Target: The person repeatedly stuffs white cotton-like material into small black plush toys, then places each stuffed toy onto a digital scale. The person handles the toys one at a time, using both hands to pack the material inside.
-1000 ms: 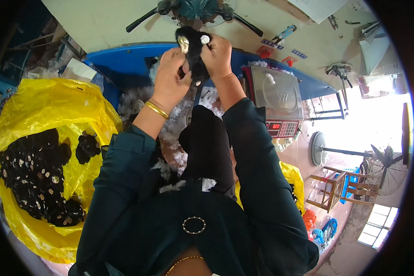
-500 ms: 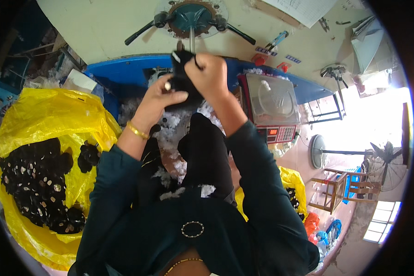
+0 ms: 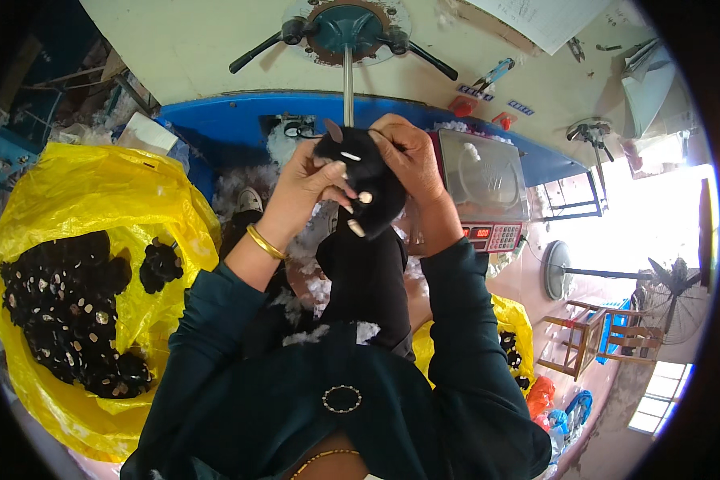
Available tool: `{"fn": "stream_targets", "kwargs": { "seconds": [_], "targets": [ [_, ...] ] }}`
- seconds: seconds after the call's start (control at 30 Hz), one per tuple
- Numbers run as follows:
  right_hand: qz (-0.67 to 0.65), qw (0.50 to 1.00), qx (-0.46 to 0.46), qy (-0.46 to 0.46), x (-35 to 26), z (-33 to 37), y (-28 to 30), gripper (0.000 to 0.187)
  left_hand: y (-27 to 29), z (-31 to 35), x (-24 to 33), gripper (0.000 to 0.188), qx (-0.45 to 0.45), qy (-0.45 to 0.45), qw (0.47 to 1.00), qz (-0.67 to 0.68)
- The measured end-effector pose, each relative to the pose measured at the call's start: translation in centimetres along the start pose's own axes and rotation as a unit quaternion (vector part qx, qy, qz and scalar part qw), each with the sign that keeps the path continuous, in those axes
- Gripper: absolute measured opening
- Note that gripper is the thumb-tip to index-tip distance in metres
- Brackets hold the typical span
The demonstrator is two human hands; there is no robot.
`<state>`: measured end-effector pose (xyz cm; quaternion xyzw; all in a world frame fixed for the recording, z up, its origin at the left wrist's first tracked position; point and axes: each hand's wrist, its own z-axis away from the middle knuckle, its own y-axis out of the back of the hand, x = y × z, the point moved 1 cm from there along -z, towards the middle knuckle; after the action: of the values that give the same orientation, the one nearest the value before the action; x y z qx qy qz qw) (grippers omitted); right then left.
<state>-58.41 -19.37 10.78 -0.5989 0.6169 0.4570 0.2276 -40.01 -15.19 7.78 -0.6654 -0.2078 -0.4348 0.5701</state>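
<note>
Both hands hold a black plush toy (image 3: 385,186) over my lap, just below the thin metal tube (image 3: 348,90) of a machine. The toy is rounded, with a small greyish ear at its upper left and pale patches on its front. My left hand (image 3: 310,182) grips its left side, with thumb and fingers bent over the front near a pale patch. On the right, my right hand (image 3: 412,156) is closed on the upper edge, thumb on top. The tube's tip meets or passes behind the toy's top; I cannot tell which.
A yellow sack (image 3: 148,188) of black plush pieces (image 3: 64,320) stands at left. A scale (image 3: 488,180) is at right, beside a blue ledge (image 3: 224,120). White stuffing (image 3: 316,296) lies scattered below. Two black handles (image 3: 256,54) flank the tube. Another yellow sack (image 3: 508,312) sits lower right.
The toy has come down and slightly right, off the tube's length, and its pale-patched front now shows. My right hand has opened from a fist onto the toy's edge.
</note>
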Motion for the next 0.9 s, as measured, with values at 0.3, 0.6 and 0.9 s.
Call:
{"fn": "stream_targets", "kwargs": {
  "seconds": [0.3,0.6,0.9],
  "targets": [
    [-0.287,0.915,-0.091,-0.268,0.9,-0.1,1.6,0.02,-5.5,1.8,0.7,0.058,0.071,-0.059,0.993,-0.068],
    [-0.158,0.957,-0.138,-0.2,-0.8,-0.8,3.5,0.05,-5.4,0.1,2.6,0.051,0.089,0.049,0.993,-0.065],
    [-0.064,0.985,-0.141,-0.079,-0.9,1.4,0.6,0.065,-1.8,-0.9,1.5,0.052,0.057,0.059,0.989,-0.12]
  ]
}}
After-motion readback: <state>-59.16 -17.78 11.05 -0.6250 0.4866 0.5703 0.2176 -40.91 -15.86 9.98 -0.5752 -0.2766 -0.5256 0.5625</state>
